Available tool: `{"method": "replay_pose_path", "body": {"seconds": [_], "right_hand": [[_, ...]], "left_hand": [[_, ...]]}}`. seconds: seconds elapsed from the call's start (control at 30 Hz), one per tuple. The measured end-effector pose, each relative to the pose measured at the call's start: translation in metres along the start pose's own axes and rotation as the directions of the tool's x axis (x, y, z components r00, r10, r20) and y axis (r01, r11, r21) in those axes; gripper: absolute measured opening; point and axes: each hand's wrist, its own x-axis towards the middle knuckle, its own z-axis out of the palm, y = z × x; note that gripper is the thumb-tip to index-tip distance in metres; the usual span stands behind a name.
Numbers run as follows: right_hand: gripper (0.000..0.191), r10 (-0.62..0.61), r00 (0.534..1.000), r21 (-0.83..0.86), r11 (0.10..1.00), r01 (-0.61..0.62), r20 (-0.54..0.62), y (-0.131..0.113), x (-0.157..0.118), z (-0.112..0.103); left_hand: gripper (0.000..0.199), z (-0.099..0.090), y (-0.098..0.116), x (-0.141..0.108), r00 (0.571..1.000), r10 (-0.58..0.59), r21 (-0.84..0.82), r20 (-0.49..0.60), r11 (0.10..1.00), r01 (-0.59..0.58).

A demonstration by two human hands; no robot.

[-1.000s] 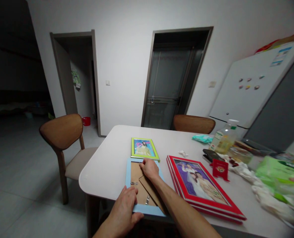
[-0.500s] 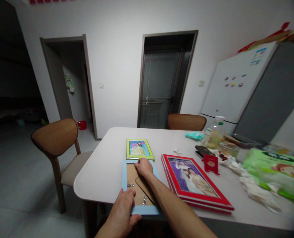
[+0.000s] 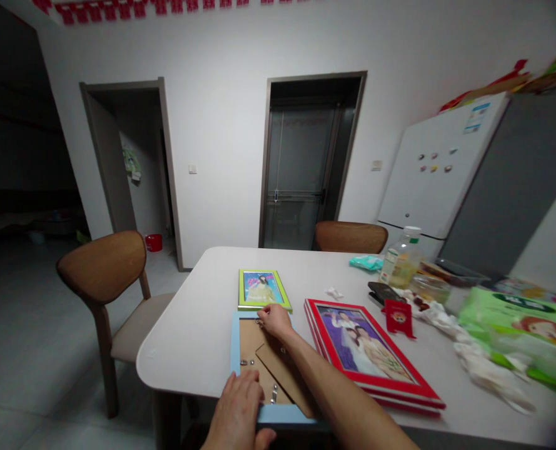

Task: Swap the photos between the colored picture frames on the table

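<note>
A light blue picture frame (image 3: pixel 235 344) lies face down at the table's near edge, its brown backboard (image 3: pixel 250 340) up. My left hand (image 3: pixel 240 403) holds the frame's lower left corner, fingers over the side and thumb at the near edge. At the far end of the backboard my right hand (image 3: pixel 274 322) is closed, fingertips at a small metal clip (image 3: pixel 258 322). The brown stand leg (image 3: pixel 285 375) lies slanted on the back, partly under my right forearm. Other metal clips show at the left and near sides. Just beyond sits a lime green picture frame (image 3: pixel 263 290), face up.
A stack of red picture frames (image 3: pixel 367 350) lies to the right. Beyond it are a red card-like piece (image 3: pixel 398 317), a black object (image 3: pixel 383 292), a plastic bottle (image 3: pixel 401 259), crumpled tissues (image 3: pixel 488 372) and a green tissue pack (image 3: pixel 521 325). A wooden chair (image 3: pixel 104 269) stands left.
My right fingers have shifted slightly on the far end of the backboard, and a metal clip now shows by them. My left hand stays at the corner. The view has tilted up a little.
</note>
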Motion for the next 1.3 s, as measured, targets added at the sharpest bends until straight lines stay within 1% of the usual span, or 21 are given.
{"method": "replay_pose_path", "body": {"seconds": [0.13, 0.23, 0.33, 0.4, 0.47, 0.5, 0.57, 0.6, 0.63, 0.7, 0.73, 0.8, 0.87, 0.9, 0.97, 1.0, 1.03, 1.1, 1.13, 1.2, 1.3], "right_hand": [[0.020, -0.052, 0.999, 0.154, 0.987, 0.053, -0.011, 0.007, -0.009, -0.013], [0.025, -0.060, 0.997, 0.269, 0.961, 0.070, -0.043, 0.019, -0.022, -0.031], [0.036, -0.010, 0.993, 0.380, 0.923, 0.055, -0.117, 0.032, -0.038, -0.053], [0.041, 0.103, 0.986, 0.547, 0.837, -0.016, -0.129, 0.033, -0.053, -0.061], [0.043, 0.199, 0.980, 0.744, 0.656, -0.128, -0.007, 0.028, -0.072, -0.059], [0.043, 0.191, 0.977, 0.811, 0.554, -0.187, 0.095, 0.023, -0.082, -0.055], [0.045, 0.100, 0.950, 0.861, 0.404, -0.310, 0.295, 0.012, -0.101, -0.046], [0.046, 0.063, 0.944, 0.882, 0.341, -0.327, 0.325, 0.008, -0.109, -0.043], [0.046, 0.054, 0.949, 0.904, 0.291, -0.314, 0.312, 0.006, -0.114, -0.043], [0.047, 0.096, 0.973, 0.940, 0.256, -0.228, 0.210, 0.011, -0.117, -0.054], [0.049, 0.143, 0.979, 0.942, 0.284, -0.180, 0.144, 0.018, -0.115, -0.064], [0.051, 0.238, 0.970, 0.894, 0.423, -0.144, 0.044, 0.042, -0.105, -0.093], [0.051, 0.299, 0.954, 0.793, 0.587, -0.161, -0.028, 0.074, -0.091, -0.125], [0.051, 0.287, 0.956, 0.735, 0.662, -0.146, -0.069, 0.091, -0.083, -0.139], [0.051, 0.293, 0.943, 0.602, 0.785, -0.145, -0.155, 0.124, -0.069, -0.162], [0.049, 0.287, 0.939, 0.495, 0.854, -0.161, -0.189, 0.139, -0.063, -0.170], [0.047, 0.274, 0.938, 0.376, 0.909, -0.181, -0.211, 0.151, -0.059, -0.175], [0.044, 0.258, 0.939, 0.209, 0.955, -0.211, -0.229, 0.170, -0.053, -0.179], [0.044, 0.256, 0.939, 0.163, 0.961, -0.222, -0.230, 0.177, -0.051, -0.179], [0.044, 0.263, 0.938, 0.120, 0.963, -0.241, -0.228, 0.186, -0.048, -0.175], [0.045, 0.267, 0.938, 0.039, 0.964, -0.265, -0.219, 0.193, -0.044, -0.168]], "left_hand": [[0.052, 0.009, 0.015, 0.014, 0.998, 0.056, -0.001, 0.037, 0.998, -0.056], [0.050, 0.009, 0.012, 0.017, 0.999, 0.039, -0.033, 0.015, 0.999, -0.039], [0.041, -0.007, 0.007, 0.014, 0.994, 0.044, -0.174, -0.096, 0.983, -0.060], [0.030, -0.021, 0.010, 0.014, 0.973, 0.016, -0.341, -0.230, 0.935, -0.096], [0.020, -0.032, 0.021, 0.017, 0.929, -0.067, -0.541, -0.365, 0.827, -0.153], [0.015, -0.036, 0.028, 0.019, 0.905, -0.124, -0.640, -0.408, 0.746, -0.187], [0.014, -0.038, 0.046, 0.025, 0.875, -0.224, -0.794, -0.429, 0.555, -0.247], [0.016, -0.038, 0.055, 0.028, 0.870, -0.253, -0.842, -0.422, 0.466, -0.273], [0.020, -0.039, 0.063, 0.032, 0.871, -0.265, -0.871, -0.414, 0.393, -0.294], [0.032, -0.041, 0.074, 0.039, 0.868, -0.261, -0.889, -0.423, 0.303, -0.343], [0.040, -0.042, 0.078, 0.044, 0.864, -0.258, -0.890, -0.433, 0.274, -0.364], [0.054, -0.044, 0.081, 0.054, 0.875, -0.248, -0.901, -0.415, 0.243, -0.359], [0.060, -0.038, 0.082, 0.067, 0.915, -0.208, -0.924, -0.346, 0.244, -0.294], [0.059, -0.031, 0.084, 0.074, 0.938, -0.170, -0.933, -0.303, 0.255, -0.255], [0.058, -0.011, 0.087, 0.086, 0.968, -0.092, -0.935, -0.235, 0.292, -0.199], [0.058, 0.001, 0.090, 0.091, 0.976, -0.066, -0.923, -0.210, 0.344, -0.175], [0.058, 0.013, 0.093, 0.095, 0.982, -0.048, -0.892, -0.184, 0.428, -0.146], [0.056, 0.033, 0.096, 0.099, 0.988, -0.043, -0.792, -0.150, 0.603, -0.094], [0.054, 0.040, 0.097, 0.099, 0.988, -0.050, -0.746, -0.143, 0.662, -0.074], [0.053, 0.051, 0.096, 0.098, 0.988, -0.068, -0.699, -0.141, 0.713, -0.051], [0.065, 0.061, 0.091, 0.095, 0.988, -0.033, -0.629, -0.151, 0.774, -0.070]]}}
